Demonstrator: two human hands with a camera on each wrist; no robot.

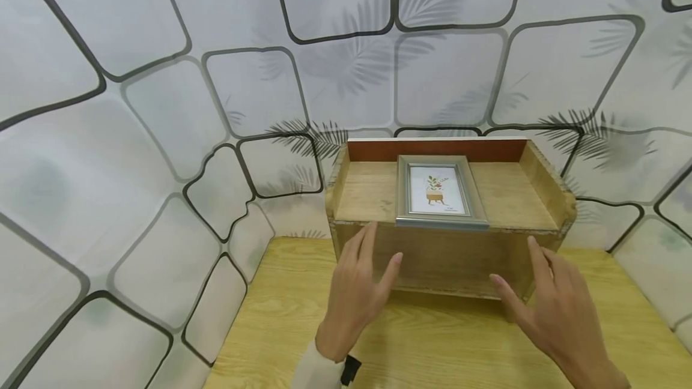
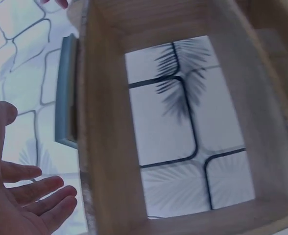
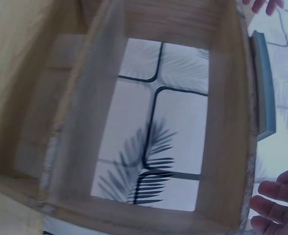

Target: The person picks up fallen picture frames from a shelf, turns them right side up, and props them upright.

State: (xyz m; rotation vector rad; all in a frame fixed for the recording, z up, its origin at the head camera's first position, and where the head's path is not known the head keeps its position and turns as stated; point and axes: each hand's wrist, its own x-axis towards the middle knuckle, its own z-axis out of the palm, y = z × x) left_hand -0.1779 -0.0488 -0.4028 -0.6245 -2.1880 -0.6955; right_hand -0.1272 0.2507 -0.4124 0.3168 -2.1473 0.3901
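A picture frame (image 1: 478, 209) with a silver-grey border and a print of a potted plant lies face up on the top board of a small wooden shelf (image 1: 535, 194). Its lower edge reaches the board's front edge. My left hand (image 1: 354, 290) is in front of the shelf's left part, fingers extended and thumb apart, holding nothing. In front of the right end is my right hand (image 1: 564, 311), also empty with fingers spread. Both wrist views show the shelf's open compartment (image 2: 107, 122) and the frame's edge (image 3: 265, 88) from the side.
The shelf stands on a yellow wood-grain table (image 1: 281, 305), close to the patterned wall covering (image 1: 346, 89) behind it. Raised side panels (image 1: 548, 182) and a reddish-brown back strip (image 1: 373, 150) border the shelf top. A dark band (image 1: 351, 370) sits at my left wrist.
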